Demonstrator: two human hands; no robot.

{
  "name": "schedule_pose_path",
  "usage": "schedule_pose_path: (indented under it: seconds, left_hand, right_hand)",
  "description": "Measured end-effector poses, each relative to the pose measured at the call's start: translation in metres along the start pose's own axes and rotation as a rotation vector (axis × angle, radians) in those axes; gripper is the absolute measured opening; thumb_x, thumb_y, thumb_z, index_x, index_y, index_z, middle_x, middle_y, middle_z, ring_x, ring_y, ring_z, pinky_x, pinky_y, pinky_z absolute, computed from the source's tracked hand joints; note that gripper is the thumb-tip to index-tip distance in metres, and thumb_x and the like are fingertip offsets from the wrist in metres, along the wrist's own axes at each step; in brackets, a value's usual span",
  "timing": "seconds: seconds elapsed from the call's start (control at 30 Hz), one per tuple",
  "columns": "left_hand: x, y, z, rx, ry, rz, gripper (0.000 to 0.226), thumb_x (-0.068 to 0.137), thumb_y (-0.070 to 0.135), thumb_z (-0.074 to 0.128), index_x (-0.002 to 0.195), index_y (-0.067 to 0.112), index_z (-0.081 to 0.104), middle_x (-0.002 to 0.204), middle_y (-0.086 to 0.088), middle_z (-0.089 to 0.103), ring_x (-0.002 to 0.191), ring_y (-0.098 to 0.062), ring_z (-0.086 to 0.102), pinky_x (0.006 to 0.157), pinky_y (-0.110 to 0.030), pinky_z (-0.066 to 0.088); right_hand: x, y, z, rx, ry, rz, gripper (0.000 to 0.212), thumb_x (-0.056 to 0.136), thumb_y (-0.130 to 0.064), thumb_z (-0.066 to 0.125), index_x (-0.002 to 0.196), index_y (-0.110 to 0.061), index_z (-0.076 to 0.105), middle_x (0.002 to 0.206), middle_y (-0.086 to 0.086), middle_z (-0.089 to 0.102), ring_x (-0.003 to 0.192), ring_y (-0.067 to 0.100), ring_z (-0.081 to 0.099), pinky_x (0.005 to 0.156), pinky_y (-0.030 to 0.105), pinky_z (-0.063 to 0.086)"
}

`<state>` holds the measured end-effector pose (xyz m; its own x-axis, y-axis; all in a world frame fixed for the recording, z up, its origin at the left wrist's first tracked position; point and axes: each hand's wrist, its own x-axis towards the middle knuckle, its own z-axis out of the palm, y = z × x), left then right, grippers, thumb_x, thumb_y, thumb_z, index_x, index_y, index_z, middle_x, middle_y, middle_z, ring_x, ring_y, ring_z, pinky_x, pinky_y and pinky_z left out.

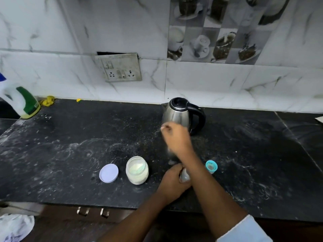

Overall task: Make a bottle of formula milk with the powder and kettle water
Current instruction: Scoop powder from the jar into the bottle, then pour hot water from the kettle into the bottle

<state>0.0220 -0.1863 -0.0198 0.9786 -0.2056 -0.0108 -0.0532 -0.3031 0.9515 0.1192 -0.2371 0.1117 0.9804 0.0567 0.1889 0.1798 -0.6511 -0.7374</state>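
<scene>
My left hand (172, 179) is wrapped around a small clear baby bottle (184, 175) that stands on the black counter (70, 145) near its front edge. My right forearm crosses over the bottle. My right hand (174, 137) is blurred, raised in front of the steel kettle (177, 113), fingers drawn together; a grey blur hangs below it and I cannot tell what it is. The open jar of white powder (137, 170) stands left of the bottle, with a pale green scoop lying in it. Its white lid (108, 173) lies further left.
A teal bottle cap (211, 167) sits right of my right forearm. A white and green jug (21, 102) stands at the far left by the wall. A socket plate (120, 68) is on the tiled wall. Powder is smeared across the counter. Drawer handles (93, 211) show below the edge.
</scene>
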Motion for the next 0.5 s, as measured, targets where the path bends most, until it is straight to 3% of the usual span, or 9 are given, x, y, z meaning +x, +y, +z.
schedule_pose_path:
  seconds: [0.1,0.17,0.3,0.4,0.5]
  left_hand:
    - [0.001,-0.001,-0.002,0.003,0.038,0.009,0.035,0.081,0.023,0.084,0.112,0.026,0.069,0.104,0.007,0.078,0.096,-0.010,0.073,0.085,-0.024,0.056]
    - [0.002,-0.002,-0.001,0.029,0.032,0.003,0.034,0.083,0.026,0.083,0.113,0.029,0.068,0.104,0.009,0.076,0.096,-0.007,0.072,0.084,-0.023,0.056]
    - [-0.001,-0.003,0.001,0.035,0.039,-0.006,0.030,0.087,0.027,0.084,0.108,0.036,0.064,0.102,0.014,0.074,0.094,0.002,0.068,0.081,-0.017,0.051]
    - [0.000,-0.005,0.002,0.034,0.044,-0.028,0.032,0.085,0.028,0.086,0.108,0.034,0.065,0.103,0.012,0.075,0.093,0.004,0.068,0.081,-0.014,0.050]
    - [0.001,-0.005,0.001,0.062,0.049,-0.043,0.033,0.084,0.030,0.087,0.109,0.034,0.067,0.107,0.016,0.075,0.097,0.002,0.071,0.082,-0.012,0.050]
  right_hand:
    - [0.040,0.049,-0.046,0.156,0.300,0.224,0.017,0.098,-0.020,0.066,0.105,-0.008,0.076,0.099,0.011,0.079,0.092,0.027,0.072,0.082,0.035,0.054]
    - [0.062,0.079,-0.061,0.192,0.367,0.304,0.025,0.102,-0.025,0.064,0.110,-0.002,0.072,0.105,0.018,0.075,0.102,0.035,0.069,0.092,0.041,0.053]
    - [0.090,0.115,-0.068,0.363,0.302,0.401,0.039,0.109,-0.037,0.053,0.116,-0.002,0.069,0.116,0.016,0.070,0.113,0.031,0.064,0.102,0.042,0.049]
    - [0.103,0.127,-0.065,0.573,0.178,0.443,0.059,0.111,-0.047,0.044,0.110,0.006,0.069,0.100,0.013,0.070,0.094,0.024,0.064,0.087,0.036,0.051]
    - [0.108,0.129,-0.057,0.717,0.125,0.452,0.056,0.111,-0.046,0.043,0.100,-0.001,0.073,0.085,0.020,0.068,0.076,0.028,0.064,0.080,0.040,0.054]
